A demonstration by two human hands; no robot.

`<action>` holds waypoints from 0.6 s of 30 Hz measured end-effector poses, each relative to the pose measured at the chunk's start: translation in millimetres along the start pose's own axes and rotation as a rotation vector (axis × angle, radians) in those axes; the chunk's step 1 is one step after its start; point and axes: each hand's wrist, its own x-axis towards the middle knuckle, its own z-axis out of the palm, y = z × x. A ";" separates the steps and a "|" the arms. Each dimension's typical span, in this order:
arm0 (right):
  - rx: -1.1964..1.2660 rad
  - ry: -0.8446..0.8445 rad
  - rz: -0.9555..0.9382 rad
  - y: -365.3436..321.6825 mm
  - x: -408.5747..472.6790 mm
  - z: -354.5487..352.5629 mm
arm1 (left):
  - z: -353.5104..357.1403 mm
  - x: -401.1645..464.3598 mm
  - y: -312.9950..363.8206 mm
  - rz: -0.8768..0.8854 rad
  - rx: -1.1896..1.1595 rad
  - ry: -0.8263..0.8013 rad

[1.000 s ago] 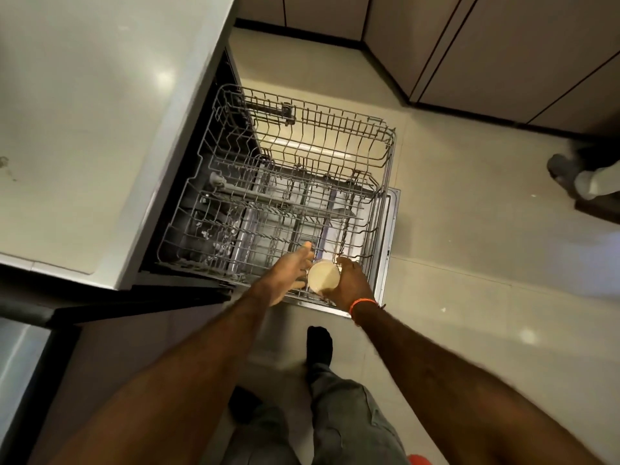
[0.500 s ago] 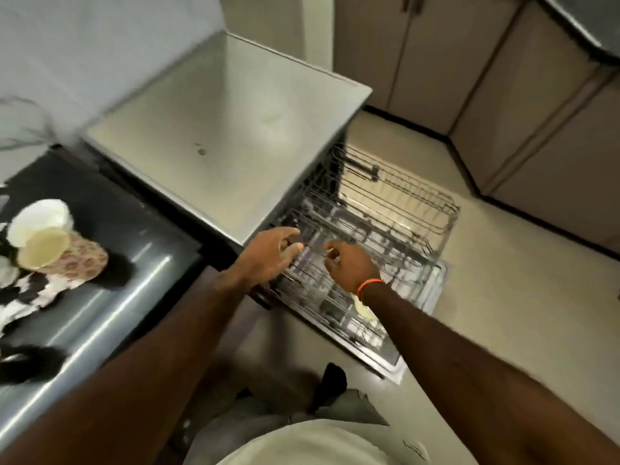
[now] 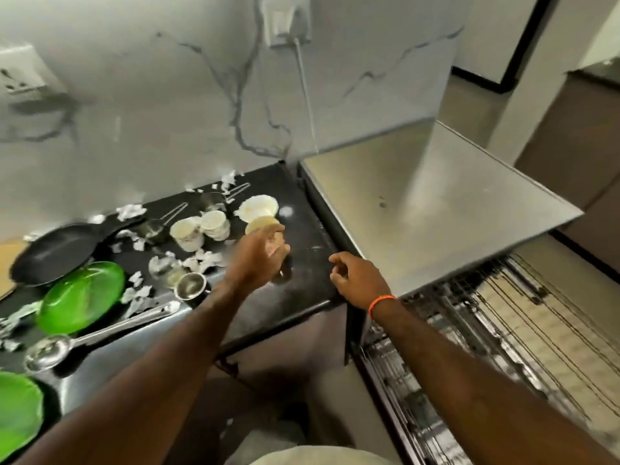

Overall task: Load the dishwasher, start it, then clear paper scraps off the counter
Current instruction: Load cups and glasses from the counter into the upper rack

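From the head camera I look down on a black counter point(image 3: 302, 290) strewn with dishes, and at its right end the steel-topped dishwasher point(image 3: 436, 209) stands with its wire rack point(image 3: 503, 330) pulled out low at the right.

My left hand point(image 3: 258, 260) reaches over the counter, its fingers curled around a cream cup point(image 3: 263, 224) that stands just in front of a white bowl point(image 3: 258, 207). The view is smeared by motion, so I cannot tell how firmly the fingers close on the cup, only that they wrap its near side.

My right hand point(image 3: 357, 280) hovers above the counter's right edge, beside the dishwasher, fingers loosely curled and holding nothing. An orange band point(image 3: 380, 302) circles that wrist.

Further left, two more cream cups point(image 3: 201, 229) sit side by side. A black frying pan point(image 3: 60, 250) lies towards the wall, a green plate point(image 3: 82, 297) lies in front of it, and a second green plate point(image 3: 16, 421) is cut off at the lower left corner. A steel ladle point(image 3: 84, 340) lies along the front edge, near a small steel cup point(image 3: 189, 285). White paper scraps point(image 3: 201, 260) are scattered among all of these, from the wall to the front of the counter.
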 end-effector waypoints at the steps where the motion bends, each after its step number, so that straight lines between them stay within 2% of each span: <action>1: -0.004 -0.022 -0.017 -9.6 11.2 8.1 | -7.7 4.3 -11.4 0.008 0.007 0.041; 4: -0.028 -0.088 -0.044 -34.7 44.1 30.4 | -20.5 18.4 -44.0 0.004 0.048 0.064; 9: -0.051 -0.126 0.007 -61.0 90.2 57.2 | -19.7 46.5 -80.2 -0.053 0.001 -0.132; 13: -0.040 -0.158 0.016 -69.3 110.0 73.5 | -10.0 62.7 -95.5 -0.069 -0.064 -0.230; 18: 0.059 -0.133 0.034 -70.9 112.2 79.3 | -1.6 76.0 -101.4 -0.035 -0.106 -0.222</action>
